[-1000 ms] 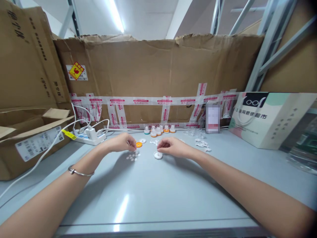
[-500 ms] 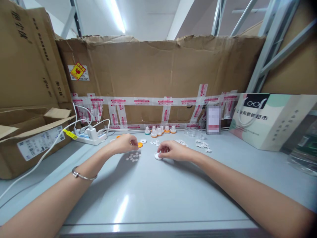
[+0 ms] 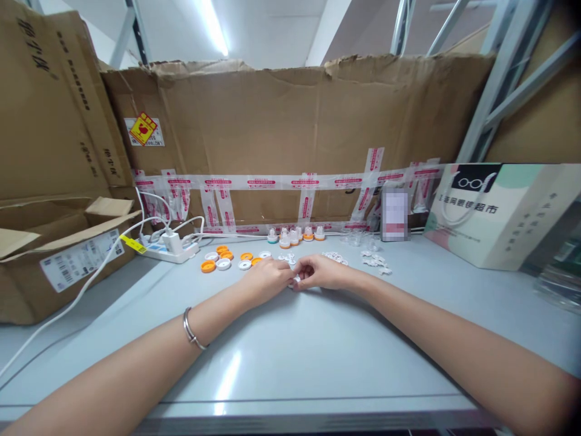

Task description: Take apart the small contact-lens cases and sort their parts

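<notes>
At the middle of the table my two hands meet over a small round white cap (image 3: 296, 280), mostly covered by fingers. My right hand (image 3: 324, 272) pinches the cap's edge between thumb and fingers. My left hand (image 3: 267, 280) reaches in from the left, its fingers pressed together over the cap; whatever lies between its fingertips is hidden. Behind the left hand are orange ring caps (image 3: 208, 266) and white ring caps (image 3: 224, 264). Small white parts (image 3: 287, 258) lie just beyond the hands, and white rings (image 3: 334, 258) behind the right hand.
Several clear-topped pieces with orange or teal bases (image 3: 285, 238) stand at the back, with clear cups (image 3: 358, 240) beside them. White irregular parts (image 3: 374, 260) lie to the right. A phone (image 3: 394, 213), a paper bag (image 3: 494, 218), a power strip (image 3: 175, 249) and an open carton (image 3: 68, 260) surround the table.
My left hand has moved right, from beside the orange caps to the white cap, uncovering the caps behind it. My right hand stays at the white cap. The view has shifted slightly.
</notes>
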Demonstrator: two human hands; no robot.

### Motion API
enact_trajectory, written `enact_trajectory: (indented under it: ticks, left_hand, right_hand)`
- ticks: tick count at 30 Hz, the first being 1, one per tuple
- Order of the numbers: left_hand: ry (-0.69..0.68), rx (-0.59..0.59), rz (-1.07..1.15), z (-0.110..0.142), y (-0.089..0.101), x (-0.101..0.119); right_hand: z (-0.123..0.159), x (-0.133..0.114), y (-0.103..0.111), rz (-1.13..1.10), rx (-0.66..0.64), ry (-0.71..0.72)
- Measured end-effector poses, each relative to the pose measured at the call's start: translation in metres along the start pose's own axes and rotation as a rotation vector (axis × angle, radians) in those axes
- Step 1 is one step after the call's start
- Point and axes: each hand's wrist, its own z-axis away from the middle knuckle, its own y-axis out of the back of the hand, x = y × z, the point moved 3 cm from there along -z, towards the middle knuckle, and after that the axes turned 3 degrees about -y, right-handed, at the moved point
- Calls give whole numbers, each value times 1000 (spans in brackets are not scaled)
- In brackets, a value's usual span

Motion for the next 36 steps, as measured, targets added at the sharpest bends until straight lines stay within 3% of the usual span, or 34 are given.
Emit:
enact_trajectory:
  ticks: [13, 24, 30, 36]
  left_hand:
    - [-200, -37, -297, 1, 3, 10]
    - [-289, -21, -391, 0, 10, 21]
    - [-133, -8, -247, -2, 3, 11]
    - [146, 64, 250, 0, 5, -6]
  right_hand:
    - [-2, 2, 0, -31, 6, 29]
    - [0, -1, 0, 15, 33, 24]
    - [0, 0, -1, 4, 31, 21]
    - [0, 0, -1, -35, 6, 20]
